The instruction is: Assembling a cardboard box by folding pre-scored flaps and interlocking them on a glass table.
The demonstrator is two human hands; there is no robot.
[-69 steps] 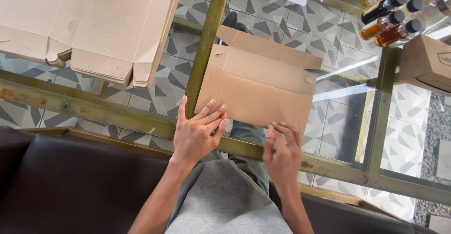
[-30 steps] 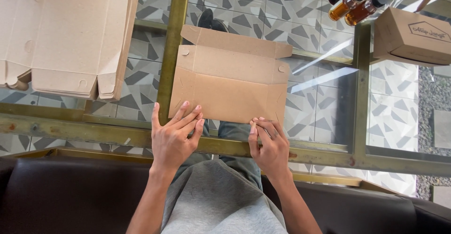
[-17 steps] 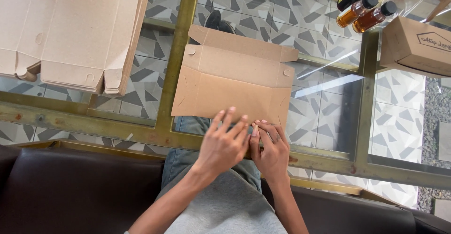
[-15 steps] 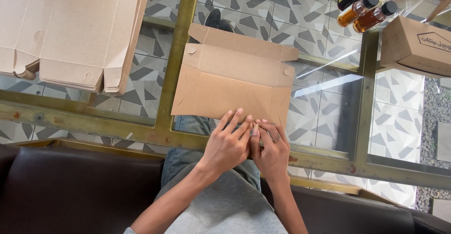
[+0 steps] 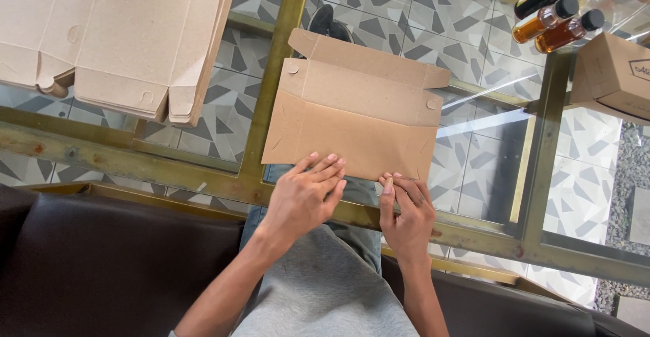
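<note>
Desk [image 5: 474, 117]: glass, brass frame.
Box [image 5: 352, 124]: flat, near edge toward you for creasing.
Hands: your left [image 5: 305, 195] flat, pins it; right [image 5: 406, 208] pinches edge.

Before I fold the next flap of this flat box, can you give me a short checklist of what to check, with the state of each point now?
1. Flat cardboard box lies flat on the glass table: ok.
2. Left hand on the near edge of the box: ok.
3. Right hand at the near edge, fingers touching it: ok.
4. Stack of flat boxes apart from the work: ok.
5. Bottles away from the hands: ok.
6. Crease under the fingers lined up: cannot tell.
</note>
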